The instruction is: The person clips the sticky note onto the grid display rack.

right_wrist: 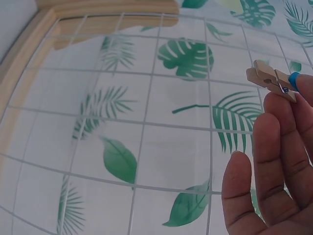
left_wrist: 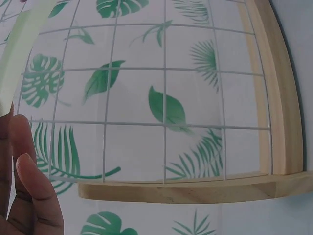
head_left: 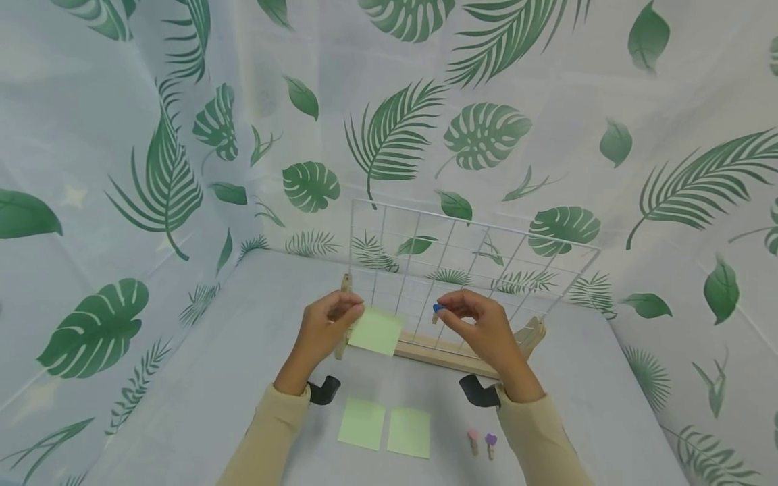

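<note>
Left hand (head_left: 331,320): pinches held note (head_left: 377,333) at its 10 o'clock corner.
Right hand (head_left: 483,320): fingertips clamped on blue clip (head_left: 435,317), at 3 o'clock from held note.
Grid (head_left: 471,277): stands in wooden base (head_left: 446,356), toward 1 o'clock beyond the hands.
Obstruction (head view): held note covers grid at 8 o'clock; right hand, at 4 o'clock.
Loose notes (head_left: 361,424): two, side by side on table (head_left: 261,324), 6 o'clock from held note.
Spare clips: pink clip (head_left: 473,442), purple clip (head_left: 491,446), 6 o'clock from right hand.
</note>
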Demonstrator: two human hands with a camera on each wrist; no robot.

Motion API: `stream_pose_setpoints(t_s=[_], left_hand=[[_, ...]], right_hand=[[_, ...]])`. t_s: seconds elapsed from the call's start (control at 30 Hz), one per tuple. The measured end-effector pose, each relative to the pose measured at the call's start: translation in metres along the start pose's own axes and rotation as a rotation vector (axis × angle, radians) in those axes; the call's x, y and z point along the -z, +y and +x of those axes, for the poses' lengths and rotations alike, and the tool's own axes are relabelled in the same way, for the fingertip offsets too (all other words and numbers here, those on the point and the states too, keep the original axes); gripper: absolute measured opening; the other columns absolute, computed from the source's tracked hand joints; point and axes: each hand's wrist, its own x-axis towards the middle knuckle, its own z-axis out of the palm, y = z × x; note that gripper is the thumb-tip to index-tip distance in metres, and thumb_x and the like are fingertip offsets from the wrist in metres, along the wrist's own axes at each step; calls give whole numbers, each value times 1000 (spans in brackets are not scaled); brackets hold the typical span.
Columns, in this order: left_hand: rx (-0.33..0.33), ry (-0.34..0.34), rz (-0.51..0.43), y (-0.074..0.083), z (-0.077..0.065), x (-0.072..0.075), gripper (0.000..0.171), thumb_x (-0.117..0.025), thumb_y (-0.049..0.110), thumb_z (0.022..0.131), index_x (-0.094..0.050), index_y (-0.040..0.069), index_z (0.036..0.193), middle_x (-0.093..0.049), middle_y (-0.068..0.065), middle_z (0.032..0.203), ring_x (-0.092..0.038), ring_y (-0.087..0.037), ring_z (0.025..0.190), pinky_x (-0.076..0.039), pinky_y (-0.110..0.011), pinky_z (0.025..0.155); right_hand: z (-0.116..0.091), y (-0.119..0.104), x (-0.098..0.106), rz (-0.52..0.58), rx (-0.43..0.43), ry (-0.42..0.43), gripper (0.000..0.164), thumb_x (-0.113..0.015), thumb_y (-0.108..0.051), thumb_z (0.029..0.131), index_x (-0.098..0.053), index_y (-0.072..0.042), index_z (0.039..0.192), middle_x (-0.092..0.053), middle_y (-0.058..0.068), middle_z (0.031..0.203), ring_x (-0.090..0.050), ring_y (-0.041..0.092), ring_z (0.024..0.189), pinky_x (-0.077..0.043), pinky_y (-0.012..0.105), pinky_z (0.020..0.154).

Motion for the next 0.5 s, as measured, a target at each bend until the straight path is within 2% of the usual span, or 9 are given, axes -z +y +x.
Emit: stream_pose_setpoints(t_s=[0.13, 0.27, 0.5], left_hand=[[-16, 3, 3, 1, 4, 0, 9, -76, 16, 103, -77, 7, 106, -80, -6, 99, -72, -20, 89, -59, -32, 82], [-27, 11, 9, 2, 6, -1, 9, -75, 16, 104, -76, 7, 105, -79, -6, 97, -71, -20, 89, -57, -32, 81], [-10, 12, 16, 5, 10, -3, 13, -74, 19, 105, -74, 6, 107, -77, -6, 96, -70, -20, 91, -56, -37, 84]], right_hand=[[2, 1, 0, -4, -9, -15, 11, -75, 7, 97, -76, 5, 108, -79, 15, 99, -70, 4, 86, -58, 17, 82], [6, 0, 0, 0, 24, -12, 12, -75, 8, 96, -76, 5, 108, -79, 16, 99, -71, 4, 87, -57, 16, 82], [14, -3, 1, -7, 34, -12, 11, -75, 8, 97, -76, 6, 108, -79, 17, 99, -71, 3, 87, -57, 15, 83]])
